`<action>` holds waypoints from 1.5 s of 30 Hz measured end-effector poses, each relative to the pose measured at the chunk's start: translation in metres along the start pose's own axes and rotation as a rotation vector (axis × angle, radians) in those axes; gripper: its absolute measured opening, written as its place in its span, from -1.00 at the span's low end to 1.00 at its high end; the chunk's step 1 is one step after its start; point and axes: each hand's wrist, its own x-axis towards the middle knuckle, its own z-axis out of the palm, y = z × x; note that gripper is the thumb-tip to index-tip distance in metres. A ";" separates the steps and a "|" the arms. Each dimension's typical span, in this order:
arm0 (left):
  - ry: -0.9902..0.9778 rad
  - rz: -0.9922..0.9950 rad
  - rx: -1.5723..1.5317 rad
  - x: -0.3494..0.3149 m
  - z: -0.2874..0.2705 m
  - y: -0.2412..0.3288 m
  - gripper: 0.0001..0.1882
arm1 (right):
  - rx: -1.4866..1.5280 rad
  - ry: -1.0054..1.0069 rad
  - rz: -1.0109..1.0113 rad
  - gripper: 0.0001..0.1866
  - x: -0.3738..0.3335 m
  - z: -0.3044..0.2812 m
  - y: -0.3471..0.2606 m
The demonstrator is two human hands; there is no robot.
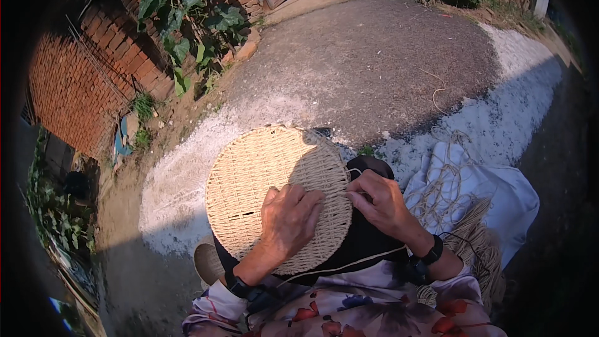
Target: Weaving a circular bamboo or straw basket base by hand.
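A round, flat piece of pale woven cord [249, 162] lies tilted over my lap, with a small dark gap in its weave. My left hand [290, 218] rests on its face, fingers curled in near the middle; whatever they pinch is hidden. At the right rim, my right hand [377, 200] has thumb and forefinger pressed together, and a thin cord [352, 170] loops out beside the fingertips. Another stretch of cord [368, 259] runs across my lap below the weave.
To my right, loose tangled cord and a thick hank of cord [471, 231] lie on a white sack [505, 203]. A small woven basket [208, 262] stands at my left. Ahead, dark grains [368, 56] cover the ground near a brick wall [81, 87] and leafy plants [181, 19].
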 end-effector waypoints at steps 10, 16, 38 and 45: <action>0.004 -0.020 -0.049 -0.002 0.004 0.001 -0.80 | -0.087 -0.086 -0.080 -0.89 0.011 -0.001 0.001; 0.012 -0.014 -0.043 0.000 0.003 0.004 -0.82 | -0.207 -0.084 -0.116 -0.89 0.016 0.001 -0.002; 0.058 0.001 -0.066 -0.005 0.007 0.000 -0.83 | -0.229 -0.061 0.021 -0.86 0.009 0.006 -0.023; 0.068 0.016 -0.043 -0.005 0.008 0.002 -0.81 | -0.226 -0.102 -0.009 -0.83 0.008 0.006 -0.017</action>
